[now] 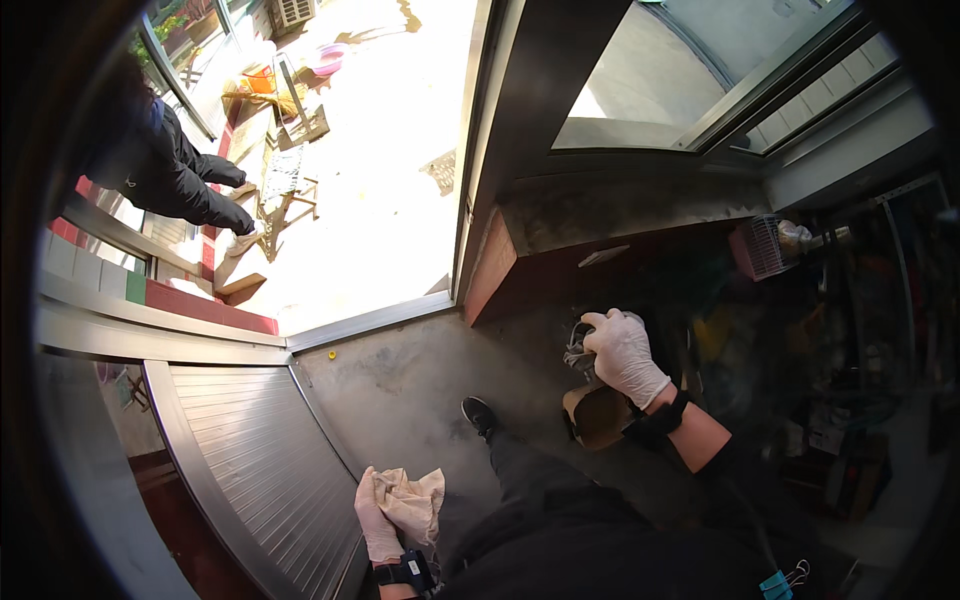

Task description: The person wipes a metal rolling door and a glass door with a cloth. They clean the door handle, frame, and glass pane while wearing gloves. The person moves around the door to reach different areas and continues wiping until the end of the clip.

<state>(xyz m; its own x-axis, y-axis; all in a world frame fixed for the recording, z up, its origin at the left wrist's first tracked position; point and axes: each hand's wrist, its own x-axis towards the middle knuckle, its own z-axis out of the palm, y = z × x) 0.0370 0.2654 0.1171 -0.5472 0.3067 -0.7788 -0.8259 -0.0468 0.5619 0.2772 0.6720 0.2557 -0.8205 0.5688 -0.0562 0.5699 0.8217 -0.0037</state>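
Down at seven o'clock, my left hand (374, 520) in its thin pale glove has a cloth (412, 502) pinched between thumb and fingers, and what a crumpled cloth it is: beige, soft, creased all over, dull with shadow in the folds, its loose part flaring toward three o'clock. Over at four o'clock, my right hand (622, 352), gloved the same, knuckles up, fingers curled over a grey tangle (575, 352) of thin loops with a dim shine; whether they're pressed around it, I can't tell. Just below, toward half past four, sits a brownish tub (600, 418), partly hidden by my wrist. My shoe (480, 415) is at six on the grey floor (400, 375), the ribbed door (260, 440) at eight.
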